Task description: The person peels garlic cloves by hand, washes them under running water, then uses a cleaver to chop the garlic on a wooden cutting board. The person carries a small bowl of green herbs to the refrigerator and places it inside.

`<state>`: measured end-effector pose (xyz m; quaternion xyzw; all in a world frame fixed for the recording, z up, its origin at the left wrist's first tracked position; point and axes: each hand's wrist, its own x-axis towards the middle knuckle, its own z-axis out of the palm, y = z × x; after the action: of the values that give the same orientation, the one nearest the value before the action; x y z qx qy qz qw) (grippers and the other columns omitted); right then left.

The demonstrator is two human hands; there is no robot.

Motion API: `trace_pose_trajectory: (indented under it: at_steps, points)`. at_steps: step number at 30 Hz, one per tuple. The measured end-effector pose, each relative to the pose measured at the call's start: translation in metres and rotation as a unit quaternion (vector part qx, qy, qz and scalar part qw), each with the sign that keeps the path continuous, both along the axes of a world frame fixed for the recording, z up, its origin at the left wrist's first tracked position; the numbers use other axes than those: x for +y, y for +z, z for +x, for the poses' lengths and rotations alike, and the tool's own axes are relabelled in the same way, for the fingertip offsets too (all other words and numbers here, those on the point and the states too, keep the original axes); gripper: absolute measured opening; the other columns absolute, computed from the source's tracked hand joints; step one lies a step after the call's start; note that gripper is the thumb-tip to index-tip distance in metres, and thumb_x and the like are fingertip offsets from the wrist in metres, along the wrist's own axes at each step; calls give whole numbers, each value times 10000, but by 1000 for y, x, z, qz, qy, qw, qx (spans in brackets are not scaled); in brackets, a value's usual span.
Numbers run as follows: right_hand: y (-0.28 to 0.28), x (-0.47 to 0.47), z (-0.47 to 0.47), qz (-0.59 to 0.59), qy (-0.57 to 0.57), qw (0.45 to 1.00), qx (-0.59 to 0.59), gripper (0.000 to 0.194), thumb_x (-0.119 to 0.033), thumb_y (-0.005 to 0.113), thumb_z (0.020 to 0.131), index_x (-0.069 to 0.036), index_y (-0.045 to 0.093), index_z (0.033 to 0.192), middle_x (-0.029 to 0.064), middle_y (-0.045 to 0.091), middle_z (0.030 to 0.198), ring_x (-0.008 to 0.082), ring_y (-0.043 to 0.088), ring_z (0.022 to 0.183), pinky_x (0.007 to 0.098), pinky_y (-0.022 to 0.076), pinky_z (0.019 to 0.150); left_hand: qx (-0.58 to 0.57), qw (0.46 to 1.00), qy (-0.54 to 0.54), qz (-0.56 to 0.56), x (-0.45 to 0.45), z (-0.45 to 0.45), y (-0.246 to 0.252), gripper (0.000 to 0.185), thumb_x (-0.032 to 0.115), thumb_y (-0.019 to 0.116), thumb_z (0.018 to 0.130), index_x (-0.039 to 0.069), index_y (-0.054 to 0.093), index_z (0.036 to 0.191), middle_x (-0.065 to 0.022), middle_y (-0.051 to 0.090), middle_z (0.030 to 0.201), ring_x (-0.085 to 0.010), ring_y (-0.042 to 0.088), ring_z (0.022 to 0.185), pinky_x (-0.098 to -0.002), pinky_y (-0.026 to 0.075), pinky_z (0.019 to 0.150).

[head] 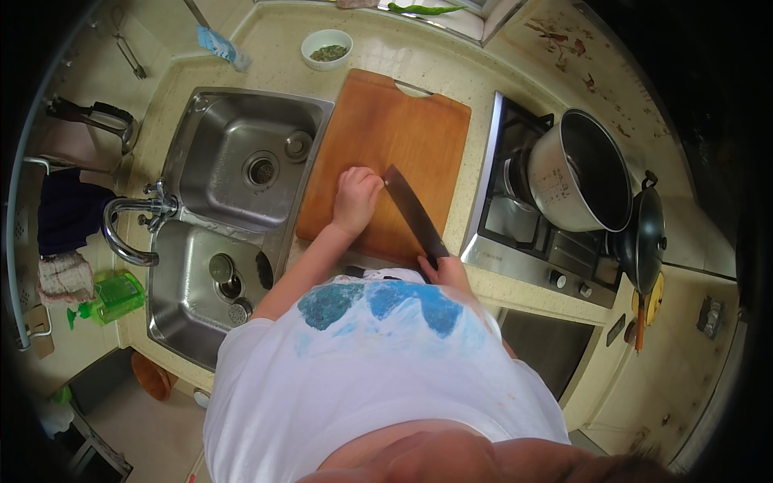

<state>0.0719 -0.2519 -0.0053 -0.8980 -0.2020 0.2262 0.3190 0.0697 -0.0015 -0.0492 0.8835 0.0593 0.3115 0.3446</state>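
A wooden cutting board (413, 127) lies on the counter in front of me, right of the sink. My right hand (450, 273) grips the handle of a kitchen knife (415, 211) at the board's near right edge. The dark blade slants up and left across the board, its tip close to the fingers of my left hand (359, 196). Those fingers are curled on the board's left half. A tiny pale bit shows at the fingertips by the blade tip; whether the left hand pinches anything is hidden.
A double steel sink (226, 130) with a curved faucet (115, 232) adjoins on the left. Behind the board stands a white bowl (326, 37) holding chopped greens. To the right, a gas stove (513, 238) bears a large pot (552, 187) and a lidded pan (643, 241).
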Motion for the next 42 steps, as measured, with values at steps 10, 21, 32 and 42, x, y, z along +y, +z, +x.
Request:
trace_pose_trajectory:
  at_steps: [10, 21, 32, 42]
  points:
    - [5, 1, -1, 34, -29, 999, -17, 245, -268, 670, 871, -55, 662, 991, 186, 667, 808, 387, 651, 742, 440, 512, 636, -7, 1000, 7, -3, -1, 0, -1, 55, 60, 670, 767, 70, 618, 780, -67, 588, 862, -272, 564, 878, -387, 433, 814]
    - [1, -2, 1, -30, 3, 1000, 1, 235, -267, 667, 873, -61, 664, 987, 190, 666, 812, 392, 648, 739, 439, 513, 636, 2, 1000, 7, 6, -1, 0, -1, 59, 66, 674, 767, 71, 616, 778, -67, 589, 860, -272, 565, 882, -387, 434, 815]
    - [-1, -2, 1, 21, 12, 999, -26, 228, -254, 661, 874, -63, 663, 998, 189, 659, 803, 382, 651, 733, 437, 509, 630, 18, 1000, 1, -25, 1, -3, 2, 91, 34, 687, 763, 43, 627, 831, -104, 607, 913, -309, 580, 894, -398, 457, 808]
    - [-2, -2, 2, 12, 3, 1000, 7, 264, -281, 666, 868, -75, 670, 1032, 192, 664, 820, 383, 653, 765, 441, 514, 655, 27, 998, 44, -26, 4, -21, 7, 150, 51, 707, 759, 43, 646, 896, -113, 619, 962, -311, 585, 910, -397, 462, 826]
